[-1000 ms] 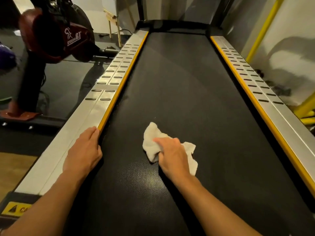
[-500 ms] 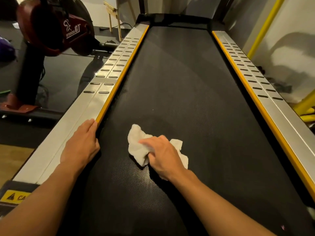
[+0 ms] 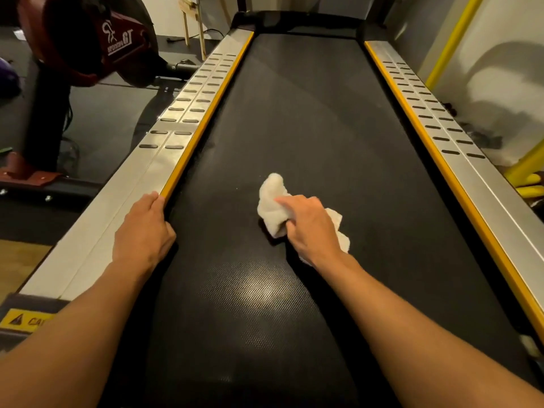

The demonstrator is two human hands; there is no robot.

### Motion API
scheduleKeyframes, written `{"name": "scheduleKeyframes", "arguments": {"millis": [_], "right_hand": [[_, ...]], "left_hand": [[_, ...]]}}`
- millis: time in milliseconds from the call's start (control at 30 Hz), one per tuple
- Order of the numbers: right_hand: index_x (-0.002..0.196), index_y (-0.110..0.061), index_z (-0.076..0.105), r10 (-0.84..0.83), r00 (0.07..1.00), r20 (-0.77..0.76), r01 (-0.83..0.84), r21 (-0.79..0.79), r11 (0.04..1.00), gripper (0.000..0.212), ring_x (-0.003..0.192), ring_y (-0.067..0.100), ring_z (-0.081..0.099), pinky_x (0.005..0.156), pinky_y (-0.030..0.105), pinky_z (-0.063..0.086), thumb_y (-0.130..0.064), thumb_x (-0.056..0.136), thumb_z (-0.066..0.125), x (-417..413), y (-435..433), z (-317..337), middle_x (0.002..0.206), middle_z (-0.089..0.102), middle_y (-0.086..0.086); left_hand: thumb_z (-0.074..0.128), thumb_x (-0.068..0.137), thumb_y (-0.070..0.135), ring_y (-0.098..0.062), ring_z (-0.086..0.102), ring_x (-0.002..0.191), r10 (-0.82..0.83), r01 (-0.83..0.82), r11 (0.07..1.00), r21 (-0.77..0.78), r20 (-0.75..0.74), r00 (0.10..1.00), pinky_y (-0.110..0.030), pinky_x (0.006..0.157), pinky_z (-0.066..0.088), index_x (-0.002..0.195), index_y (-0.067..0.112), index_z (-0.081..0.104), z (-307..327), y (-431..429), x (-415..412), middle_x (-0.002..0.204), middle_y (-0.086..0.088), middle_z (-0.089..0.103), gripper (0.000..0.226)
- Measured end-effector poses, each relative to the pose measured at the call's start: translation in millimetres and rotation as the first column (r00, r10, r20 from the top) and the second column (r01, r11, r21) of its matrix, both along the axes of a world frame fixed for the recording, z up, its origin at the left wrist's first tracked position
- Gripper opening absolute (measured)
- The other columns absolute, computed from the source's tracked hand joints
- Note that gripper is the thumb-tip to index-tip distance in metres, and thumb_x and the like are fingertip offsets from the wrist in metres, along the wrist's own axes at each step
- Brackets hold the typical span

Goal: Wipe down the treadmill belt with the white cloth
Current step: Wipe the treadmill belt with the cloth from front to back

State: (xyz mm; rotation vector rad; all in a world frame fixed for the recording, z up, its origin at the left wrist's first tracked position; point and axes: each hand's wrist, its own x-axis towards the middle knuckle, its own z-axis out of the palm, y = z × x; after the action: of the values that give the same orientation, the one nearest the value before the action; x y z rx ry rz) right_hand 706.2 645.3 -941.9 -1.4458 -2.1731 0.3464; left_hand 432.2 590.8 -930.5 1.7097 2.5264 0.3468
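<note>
Gripping white cloth, centre of belt

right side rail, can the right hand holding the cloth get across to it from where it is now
Probably yes. Only bare treadmill belt lies between the right hand, gripping the white cloth, and the right side rail; nothing sits in that stretch.

A yellow sticker left of the treadmill belt showed a warning triangle and "CA", while the red exercise machine farther left bore white "GT".
</note>
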Motion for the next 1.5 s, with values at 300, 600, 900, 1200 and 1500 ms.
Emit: {"name": "scheduleKeyframes", "arguments": {"millis": [300, 600, 900, 1200, 1500], "right_hand": [[0.12, -0.013, 0.061, 0.242, 0.969, -0.048, -0.236, 0.106, 0.966, 0.051, 0.091, 0.03, 0.058, 0.085, 0.042, 0.047, -0.008, 0.073, 0.041, 26.5, -56.1, 5.9, 0.112, 0.066, 0.004], [0.117, -0.015, 0.064, 0.218, 0.976, -0.021, -0.217, 0.043, 0.975, 0.05, 0.091, 0.029, 0.057, 0.082, 0.042, 0.049, 0.0, 0.072, 0.047, 49.7, -84.7, -7.0, 0.111, 0.067, 0.002], [0.12, -0.017, 0.061, -0.226, 0.974, 0.028, 0.227, -0.043, 0.973, 0.051, 0.098, 0.032, 0.054, 0.083, 0.051, 0.046, -0.005, 0.073, 0.048, 113.0, -82.1, 2.8, 0.116, 0.063, 0.004], [0.121, -0.014, 0.061, -0.208, 0.978, -0.026, 0.206, -0.045, 0.977, 0.052, 0.1, 0.029, 0.055, 0.088, 0.037, 0.042, -0.001, 0.072, 0.048, 148.0, -123.5, 21.1, 0.119, 0.063, 0.005], [0.117, -0.011, 0.063, 0.123, 0.992, -0.033, -0.127, -0.257, 0.958, 0.049, 0.105, 0.016, 0.047, 0.096, 0.022, 0.034, 0.006, 0.073, 0.052, 134.0, -195.4, 27.9, 0.115, 0.064, 0.005]], "left_hand": [[0.044, 0.096, 0.015, -0.026, 0.025, 0.144, -0.13, 0.119, 0.989, 0.09, 0.134, 0.982, -0.039, 0.12, 0.015, 0.144, 0.011, 0.04, -25.5, -24.5, 65.4, 0.153, -0.008, 0.033, 0.048], [0.039, 0.098, 0.028, -0.03, 0.03, 0.141, -0.131, 0.132, 0.991, 0.034, -0.031, 0.991, -0.046, 0.119, 0.019, 0.142, 0.007, 0.042, -24.3, -26.3, 94.1, 0.148, -0.015, 0.038, 0.048], [0.04, 0.098, 0.029, -0.034, 0.028, 0.141, -0.174, 0.174, 0.985, -0.009, -0.039, 0.984, -0.048, 0.119, 0.017, 0.143, 0.007, 0.04, -23.4, -68.0, 140.6, 0.15, -0.018, 0.035, 0.05], [0.029, 0.1, 0.038, -0.029, 0.014, 0.147, -0.166, 0.162, 0.984, -0.071, -0.059, 0.984, -0.046, 0.121, 0.009, 0.149, 0.013, 0.027, -24.2, -86.0, 150.0, 0.157, -0.013, 0.023, 0.055], [0.026, 0.102, 0.034, -0.035, 0.015, 0.146, -0.138, 0.129, 0.985, -0.113, -0.076, 0.987, -0.051, 0.119, 0.009, 0.149, 0.012, 0.027, -22.9, -88.1, 155.5, 0.157, -0.016, 0.023, 0.052]]}}
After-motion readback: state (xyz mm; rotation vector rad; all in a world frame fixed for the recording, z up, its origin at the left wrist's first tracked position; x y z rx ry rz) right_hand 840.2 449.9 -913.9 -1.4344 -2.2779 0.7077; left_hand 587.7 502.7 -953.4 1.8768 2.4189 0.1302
